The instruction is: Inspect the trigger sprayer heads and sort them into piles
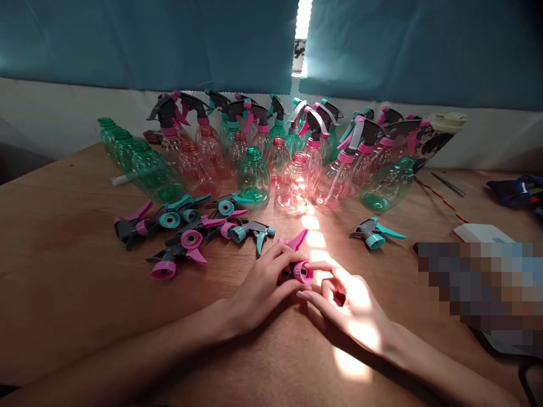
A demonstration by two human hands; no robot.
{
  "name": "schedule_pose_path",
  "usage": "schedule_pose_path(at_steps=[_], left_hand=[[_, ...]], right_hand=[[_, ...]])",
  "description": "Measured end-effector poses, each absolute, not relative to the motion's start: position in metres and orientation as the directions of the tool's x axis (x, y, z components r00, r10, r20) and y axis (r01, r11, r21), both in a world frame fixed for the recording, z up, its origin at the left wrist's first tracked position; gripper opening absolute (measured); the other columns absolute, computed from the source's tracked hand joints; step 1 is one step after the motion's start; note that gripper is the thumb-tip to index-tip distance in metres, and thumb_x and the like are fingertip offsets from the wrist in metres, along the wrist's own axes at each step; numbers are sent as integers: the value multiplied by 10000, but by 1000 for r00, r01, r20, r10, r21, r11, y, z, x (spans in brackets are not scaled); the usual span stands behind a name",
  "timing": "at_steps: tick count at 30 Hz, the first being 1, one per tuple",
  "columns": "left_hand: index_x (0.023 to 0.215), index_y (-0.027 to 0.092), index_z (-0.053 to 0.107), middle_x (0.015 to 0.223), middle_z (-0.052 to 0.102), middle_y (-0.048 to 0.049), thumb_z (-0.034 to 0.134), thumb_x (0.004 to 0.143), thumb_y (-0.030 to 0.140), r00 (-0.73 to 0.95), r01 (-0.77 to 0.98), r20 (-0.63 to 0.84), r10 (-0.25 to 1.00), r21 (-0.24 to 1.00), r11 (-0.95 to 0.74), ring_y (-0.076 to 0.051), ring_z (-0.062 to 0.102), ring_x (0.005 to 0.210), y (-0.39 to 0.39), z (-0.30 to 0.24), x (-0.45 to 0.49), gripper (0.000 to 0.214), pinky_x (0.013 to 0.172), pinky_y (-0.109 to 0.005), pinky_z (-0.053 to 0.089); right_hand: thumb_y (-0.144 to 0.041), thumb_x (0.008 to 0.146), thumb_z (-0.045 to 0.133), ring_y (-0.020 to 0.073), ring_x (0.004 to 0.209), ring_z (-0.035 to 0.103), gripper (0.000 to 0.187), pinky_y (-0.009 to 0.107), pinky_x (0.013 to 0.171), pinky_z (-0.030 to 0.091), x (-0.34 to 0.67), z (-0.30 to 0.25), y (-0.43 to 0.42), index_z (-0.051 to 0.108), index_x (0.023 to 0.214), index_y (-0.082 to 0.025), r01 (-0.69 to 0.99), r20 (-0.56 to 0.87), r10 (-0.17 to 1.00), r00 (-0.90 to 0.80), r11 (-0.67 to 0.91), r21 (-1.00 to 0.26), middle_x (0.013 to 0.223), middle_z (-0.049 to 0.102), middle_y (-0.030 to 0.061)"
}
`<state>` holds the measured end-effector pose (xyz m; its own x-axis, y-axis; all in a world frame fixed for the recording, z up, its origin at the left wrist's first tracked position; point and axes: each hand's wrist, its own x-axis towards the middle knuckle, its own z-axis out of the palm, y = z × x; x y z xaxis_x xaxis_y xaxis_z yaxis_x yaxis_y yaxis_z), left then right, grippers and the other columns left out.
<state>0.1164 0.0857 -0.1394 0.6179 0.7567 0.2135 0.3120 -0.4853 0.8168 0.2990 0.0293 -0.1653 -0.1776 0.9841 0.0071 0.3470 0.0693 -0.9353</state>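
My left hand (263, 282) is closed around a grey spray trigger head with a pink collar (304, 272) and a pink lever (297, 239). The collar's open end faces me and to the right; the grey body is mostly hidden by my fingers. Close by is my right hand (352, 305), its index fingertip at the collar's edge and its thumb stretched out just below, the two apart. Its other fingers are curled. Left of my hands lie loose trigger heads, such as a teal-collared one (253, 232) and a pink-collared one (163, 269).
Green bottles (253, 175) and pink bottles (293, 183) crowd the back of the table, several fitted with spray heads. One teal trigger head (374, 233) lies to the right. A blurred-out flat object (483, 288), a white box (483, 232) and tweezers (448, 183) are farther right.
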Motion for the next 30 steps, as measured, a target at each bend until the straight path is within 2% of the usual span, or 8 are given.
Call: schedule_pose_path(at_steps=[3, 7, 18, 25, 30], left_hand=[[1026, 157, 622, 968, 564, -31, 673, 819, 145, 612, 324, 210, 763, 813, -484, -181, 535, 906, 86, -140, 117, 213, 819, -284, 427], [1059, 168, 607, 976, 565, -32, 662, 825, 142, 630, 328, 218, 745, 795, -510, -189, 532, 923, 85, -141, 117, 243, 844, -300, 428], [1078, 162, 592, 1017, 555, -46, 597, 852, 106, 692, 300, 217, 689, 781, -548, -188, 537, 951, 84, -140, 116, 233, 882, -310, 441], [1097, 181, 580, 1038, 547, -45, 596, 860, 123, 715, 302, 197, 671, 778, -551, -181, 541, 952, 86, -144, 116, 244, 872, -295, 458], [1112, 184, 577, 1061, 557, -56, 563, 865, 116, 718, 283, 227, 659, 769, -573, -191, 548, 988, 87, -148, 116, 256, 893, -309, 460]], right_hand=[[-312, 900, 578, 98, 481, 440, 348, 219, 476, 353, 301, -170, 29, 461, 1203, -186, 339, 50, 970, -238, 131, -932, 553, 482, -89], [-310, 907, 574, 90, 486, 424, 320, 215, 477, 350, 303, -173, 29, 432, 1169, -194, 351, 85, 964, -253, 173, -920, 564, 440, -102], [-373, 898, 578, 89, 479, 438, 327, 191, 440, 331, 303, -169, 29, 464, 1160, -212, 429, -13, 963, -269, 108, -897, 554, 445, -97], [-295, 940, 507, 93, 487, 458, 285, 200, 458, 317, 313, -154, 35, 442, 1204, -210, 559, 142, 877, -459, 410, -721, 597, 508, -82], [-292, 931, 526, 87, 490, 486, 205, 189, 479, 360, 313, -153, 40, 496, 1116, -207, 594, 280, 817, -505, 564, -573, 641, 560, -60]])
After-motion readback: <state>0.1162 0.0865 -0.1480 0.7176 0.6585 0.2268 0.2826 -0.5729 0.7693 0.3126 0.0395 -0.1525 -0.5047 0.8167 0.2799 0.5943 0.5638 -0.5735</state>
